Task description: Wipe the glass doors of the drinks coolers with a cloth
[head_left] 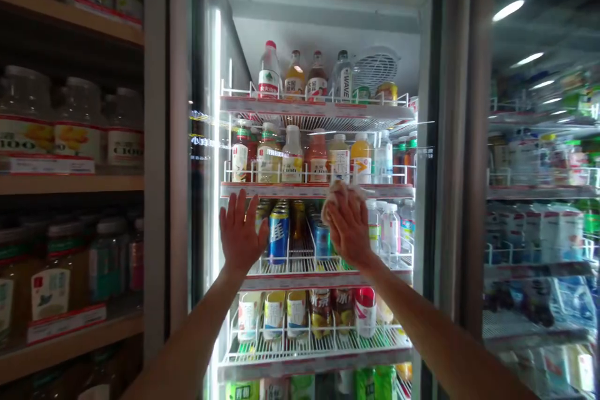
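Observation:
In front of me is a lit drinks fridge with a glass door (300,19), its dark frame running round the pane. My left hand (242,231) lies flat against the glass at the left, fingers spread and holding nothing. At the right, my right hand (349,228) presses a pale cloth (344,190) to the pane, with the cloth bunched under the fingers. Behind the glass near my left hand stands a blue can (279,234). Another blue can (322,239) shows just left of my right hand, which hides part of the shelf behind.
Wire shelves inside the fridge hold bottles, such as an orange juice bottle (360,156) and a red-capped bottle (269,72). A wooden shelf (70,184) with jars and bottles stands at the left. To the right is another glass door (539,94) with drinks and light reflections.

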`<state>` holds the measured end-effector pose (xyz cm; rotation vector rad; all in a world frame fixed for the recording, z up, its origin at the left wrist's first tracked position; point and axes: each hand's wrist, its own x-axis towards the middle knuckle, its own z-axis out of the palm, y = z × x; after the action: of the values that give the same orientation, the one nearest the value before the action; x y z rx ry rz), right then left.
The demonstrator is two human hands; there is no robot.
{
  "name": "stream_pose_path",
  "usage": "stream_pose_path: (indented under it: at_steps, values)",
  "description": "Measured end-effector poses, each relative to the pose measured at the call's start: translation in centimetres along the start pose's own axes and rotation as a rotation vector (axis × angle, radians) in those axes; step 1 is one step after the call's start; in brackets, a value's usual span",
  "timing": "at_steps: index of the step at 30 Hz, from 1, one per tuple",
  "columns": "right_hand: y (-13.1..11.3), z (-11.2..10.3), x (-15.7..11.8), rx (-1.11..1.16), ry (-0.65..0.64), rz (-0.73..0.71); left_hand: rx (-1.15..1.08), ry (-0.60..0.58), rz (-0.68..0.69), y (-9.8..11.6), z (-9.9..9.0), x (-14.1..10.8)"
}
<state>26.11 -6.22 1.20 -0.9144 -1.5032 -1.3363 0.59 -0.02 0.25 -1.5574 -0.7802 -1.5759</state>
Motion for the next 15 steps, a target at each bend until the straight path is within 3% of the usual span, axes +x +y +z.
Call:
stream_pose_path:
  at_steps: [3, 6, 8, 10, 12, 15]
  values:
    - [0.0, -0.3, -0.8, -0.002, -0.023, -0.038, 0.016, 0.011, 0.019, 0.0, -0.1, 0.0]
    - [5.3, -1.4, -1.1, -0.08, 0.11, 0.121, 0.04, 0.027, 0.029, 0.1, -0.1, 0.0]
    - [9.1, -2.1, -0.7, -0.139, 0.214, 0.321, 0.03, 0.025, 0.023, 0.2, -0.1, 0.0]
    - [10.9, -2.4, 0.2, -0.174, 0.296, 0.472, 0.008, 0.019, 0.012, 0.2, -0.1, 0.0]
    - [9.7, -2.1, 1.1, -0.155, 0.3, 0.447, -0.001, 0.015, 0.009, 0.1, -0.1, 0.0]
    - [4.1, -1.0, 1.7, -0.087, 0.165, 0.217, 0.014, 0.01, 0.014, 0.0, -0.1, 0.0]
